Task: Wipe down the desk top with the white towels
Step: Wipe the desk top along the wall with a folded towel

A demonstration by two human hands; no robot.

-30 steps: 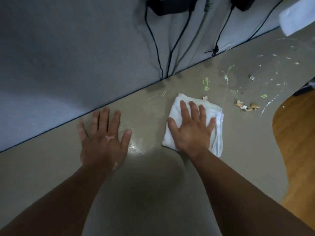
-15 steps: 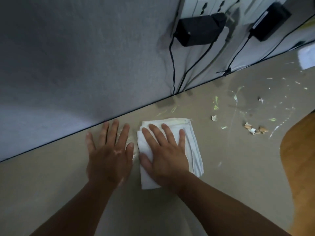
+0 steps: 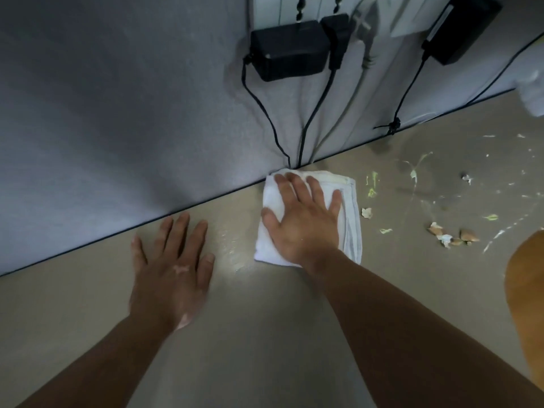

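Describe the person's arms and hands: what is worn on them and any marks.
Nothing is worn. The left forearm and right forearm are bare, no sleeve in view. The left hand and right hand show no glove, ring or watch. The left hand has a small irregular mark on its back.

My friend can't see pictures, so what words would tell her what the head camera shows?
A right hand presses a folded white towel flat on a desk, against the back wall under black plugs. The left hand lies flat on the desk beside it, and crumbs and green smears sit to the right.
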